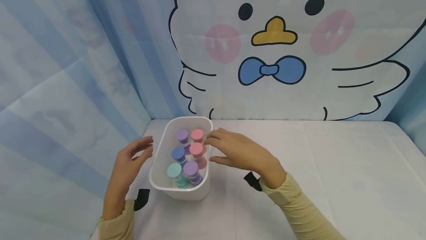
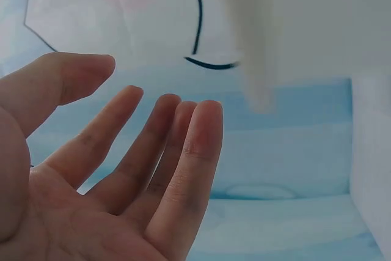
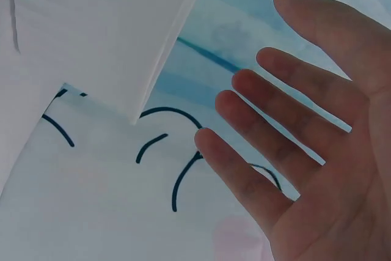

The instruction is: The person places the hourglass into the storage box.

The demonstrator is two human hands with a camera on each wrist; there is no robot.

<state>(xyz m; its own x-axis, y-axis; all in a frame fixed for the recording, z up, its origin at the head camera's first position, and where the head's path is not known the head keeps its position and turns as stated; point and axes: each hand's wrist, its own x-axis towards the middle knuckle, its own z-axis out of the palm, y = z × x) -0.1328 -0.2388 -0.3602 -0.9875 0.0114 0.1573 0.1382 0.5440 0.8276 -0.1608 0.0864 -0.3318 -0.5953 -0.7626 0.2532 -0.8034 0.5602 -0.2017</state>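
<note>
A white plastic bin (image 1: 179, 189) stands on the table in the head view, holding several small sand timers with clear middles and coloured ends. Two are pink (image 1: 196, 149), two purple (image 1: 191, 169), one blue (image 1: 178, 154) and one teal (image 1: 175, 171). My left hand (image 1: 128, 166) is at the bin's left, its fingers relaxed and nothing in them. Over by the right rim, my right hand (image 1: 241, 153) has its fingers extended and holds nothing. Both wrist views show the bin's outer wall (image 2: 317, 22) apart from the spread fingers.
The table (image 1: 316, 181) has a white cover. Behind it hangs a curtain (image 1: 266, 99) printed with a cartoon bird, and a blue-striped curtain (image 1: 66, 95) borders the left side close to my left arm.
</note>
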